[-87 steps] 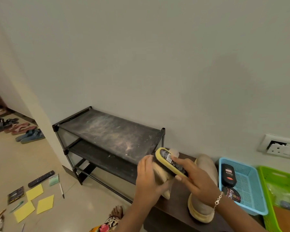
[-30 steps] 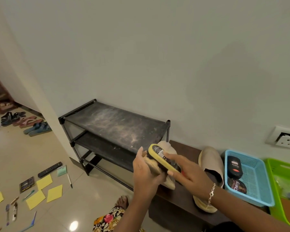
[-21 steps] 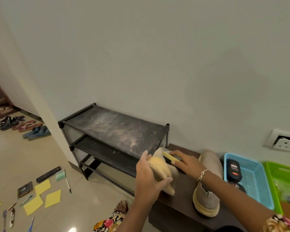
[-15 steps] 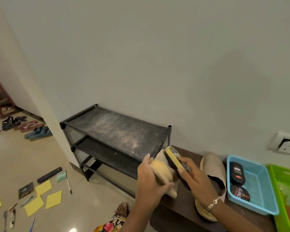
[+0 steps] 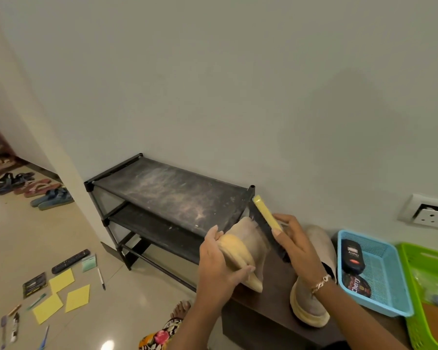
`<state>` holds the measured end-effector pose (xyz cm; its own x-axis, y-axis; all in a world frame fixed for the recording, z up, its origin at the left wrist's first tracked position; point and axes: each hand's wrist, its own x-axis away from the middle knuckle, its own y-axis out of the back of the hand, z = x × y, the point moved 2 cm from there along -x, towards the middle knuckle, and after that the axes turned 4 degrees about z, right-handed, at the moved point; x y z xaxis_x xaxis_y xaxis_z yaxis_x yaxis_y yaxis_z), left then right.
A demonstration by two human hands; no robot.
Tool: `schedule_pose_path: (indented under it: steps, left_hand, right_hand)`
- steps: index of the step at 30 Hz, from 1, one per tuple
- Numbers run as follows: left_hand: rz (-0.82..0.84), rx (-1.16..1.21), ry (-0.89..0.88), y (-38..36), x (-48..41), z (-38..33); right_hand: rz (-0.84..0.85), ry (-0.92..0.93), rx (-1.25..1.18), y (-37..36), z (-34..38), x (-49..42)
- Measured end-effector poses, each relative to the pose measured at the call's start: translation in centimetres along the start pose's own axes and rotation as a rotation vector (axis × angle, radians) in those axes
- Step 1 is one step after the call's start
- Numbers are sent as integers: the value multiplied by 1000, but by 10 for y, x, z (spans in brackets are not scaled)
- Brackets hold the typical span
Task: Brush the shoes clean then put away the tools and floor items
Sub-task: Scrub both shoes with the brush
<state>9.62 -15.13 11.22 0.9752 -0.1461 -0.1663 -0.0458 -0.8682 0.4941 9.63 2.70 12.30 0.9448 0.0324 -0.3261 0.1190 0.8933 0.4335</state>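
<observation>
Item one: beige shoe [image 5: 245, 246], held above the left edge of the surface [image 5: 268, 306], sole side facing up, with the left grip [image 5: 218, 269] curled round its sole. A yellow-backed brush [image 5: 266, 218] is clamped in the right grip [image 5: 296, 248], its dark bristles against the shoe's upper. Item two: second beige shoe [image 5: 311, 306], at the surface's front edge, just beside a blue basket [image 5: 387, 269] holding a black bottle [image 5: 352, 256] and a round tin [image 5: 357, 286]. Floor: yellow notes [image 5: 61, 280], remote [image 5: 70, 261] and pen [image 5: 101, 275], near the black shoe rack [image 5: 167, 193].
</observation>
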Motion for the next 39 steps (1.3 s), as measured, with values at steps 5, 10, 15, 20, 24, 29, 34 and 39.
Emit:
schedule_pose_path:
  steps: [5, 10, 15, 20, 24, 29, 34, 39]
  left_hand:
    - [-3, 19, 10, -3, 0, -1]
    - [-41, 23, -1, -2, -2, 0]
    - [-65, 57, 15, -2, 2, 9]
    - [-50, -3, -9, 0, 7, 9]
    - [-31, 67, 6, -1, -2, 21]
    - [-56, 44, 20, 4, 3, 19]
    - [-80, 29, 38, 3, 6, 18]
    - [-175, 103, 84, -1, 9, 32]
  right_hand:
    - [172, 155, 378, -18, 1, 17]
    - [160, 106, 322, -24, 15, 12]
    - [196, 141, 332, -26, 10, 14]
    - [150, -77, 252, -20, -6, -5]
    - [233, 102, 189, -45, 33, 34]
    - [188, -107, 224, -27, -11, -1]
    - [-9, -258, 144, -27, -7, -10]
    - [89, 91, 228, -61, 30, 52]
